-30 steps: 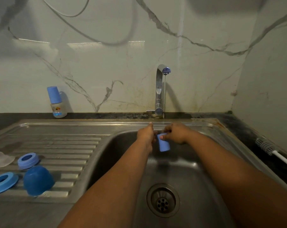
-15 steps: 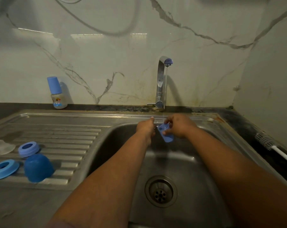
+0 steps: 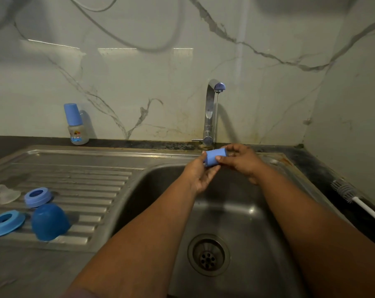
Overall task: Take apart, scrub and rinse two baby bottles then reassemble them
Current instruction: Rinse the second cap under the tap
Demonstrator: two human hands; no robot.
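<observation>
I hold the small light-blue plastic bottle cap (image 3: 215, 159) on its side just right of frame centre, long axis left to right, under the chrome tap (image 3: 210, 112); my right hand (image 3: 242, 162) pinches its right end while my left hand (image 3: 200, 174) cups the left end with loosely curled fingers. The steel sink basin (image 3: 236, 211) lies open below. Dark-blue dome cap (image 3: 49, 221), two blue collar rings (image 3: 37, 196) and clear teat (image 3: 7, 192) sit lower left on the draining desk (image 3: 85, 179), the white-handled bottle brush (image 3: 354, 201) at right, nothing between.

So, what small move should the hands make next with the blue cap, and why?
Probably turn the blue cap open end up under the tap. Both the left hand and the right hand hold it sideways beside the thin stream, so little water gets inside.
</observation>
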